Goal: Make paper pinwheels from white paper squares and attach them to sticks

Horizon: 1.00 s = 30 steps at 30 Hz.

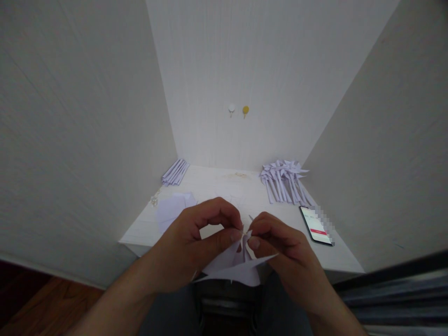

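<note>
A sheet of white paper, cut and folded like a paper pinwheel (pixel 238 273), is held above my lap at the front edge of the white table (pixel 210 175). My left hand (pixel 201 238) pinches one of its gathered points between thumb and fingers. Close beside it, my right hand (pixel 280 238) is closed in a pinch on another part of the same paper, near its centre. A thin tip sticks up by the right fingers; what it belongs to is unclear. The fingertips nearly touch, and small details between them are hidden.
Rolled paper sticks (pixel 176 172) lie at the back left. Paper sheets (pixel 171 210) and a small clump of rubber-band-like loops (pixel 154 200) are nearer. At the back right is a pile of finished-looking pinwheels (pixel 284 179), with a phone (pixel 315 226) in front. Walls enclose the table.
</note>
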Motion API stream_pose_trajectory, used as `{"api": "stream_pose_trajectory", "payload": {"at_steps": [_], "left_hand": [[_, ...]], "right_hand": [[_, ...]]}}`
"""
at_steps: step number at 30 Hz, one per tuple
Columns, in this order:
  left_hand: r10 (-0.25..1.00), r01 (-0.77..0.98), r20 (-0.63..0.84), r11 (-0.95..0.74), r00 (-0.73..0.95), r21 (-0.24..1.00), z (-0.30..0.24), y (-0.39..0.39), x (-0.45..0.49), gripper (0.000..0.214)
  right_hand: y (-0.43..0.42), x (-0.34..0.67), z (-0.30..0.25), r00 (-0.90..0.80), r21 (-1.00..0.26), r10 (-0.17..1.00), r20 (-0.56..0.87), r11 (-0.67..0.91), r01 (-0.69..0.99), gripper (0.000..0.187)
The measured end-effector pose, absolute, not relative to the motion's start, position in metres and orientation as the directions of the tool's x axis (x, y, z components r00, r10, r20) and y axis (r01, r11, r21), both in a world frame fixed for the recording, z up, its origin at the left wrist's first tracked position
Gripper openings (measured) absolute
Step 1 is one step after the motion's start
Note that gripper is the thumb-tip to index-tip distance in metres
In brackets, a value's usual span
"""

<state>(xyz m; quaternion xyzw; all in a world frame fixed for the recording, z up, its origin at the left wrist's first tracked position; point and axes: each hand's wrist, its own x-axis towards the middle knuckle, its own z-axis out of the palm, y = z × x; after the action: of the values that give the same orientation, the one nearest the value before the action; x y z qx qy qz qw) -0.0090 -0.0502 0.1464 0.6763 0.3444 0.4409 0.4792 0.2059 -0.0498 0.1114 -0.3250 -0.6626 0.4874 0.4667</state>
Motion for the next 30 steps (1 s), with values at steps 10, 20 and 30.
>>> {"api": "stream_pose_trajectory", "payload": {"at_steps": [10,20,30], "left_hand": [[0.892,-0.016,0.25,-0.263,0.377,0.965,0.144,-0.0507,-0.0098,0.002],[0.896,-0.032,0.251,-0.258,0.367,0.966,0.1412,-0.0507,-0.0116,0.004],[0.886,-0.064,0.281,-0.277,0.368,0.959,0.1428,-0.0532,-0.0116,0.007]], "right_hand": [[-0.0497,0.206,0.1109,-0.349,-0.952,0.888,0.3,0.3,-0.056,0.011],[-0.0501,0.2051,0.1108,-0.356,-0.954,0.886,0.297,0.294,-0.066,0.01],[-0.0491,0.2046,0.111,-0.338,-0.949,0.888,0.313,0.305,-0.076,0.012]]}}
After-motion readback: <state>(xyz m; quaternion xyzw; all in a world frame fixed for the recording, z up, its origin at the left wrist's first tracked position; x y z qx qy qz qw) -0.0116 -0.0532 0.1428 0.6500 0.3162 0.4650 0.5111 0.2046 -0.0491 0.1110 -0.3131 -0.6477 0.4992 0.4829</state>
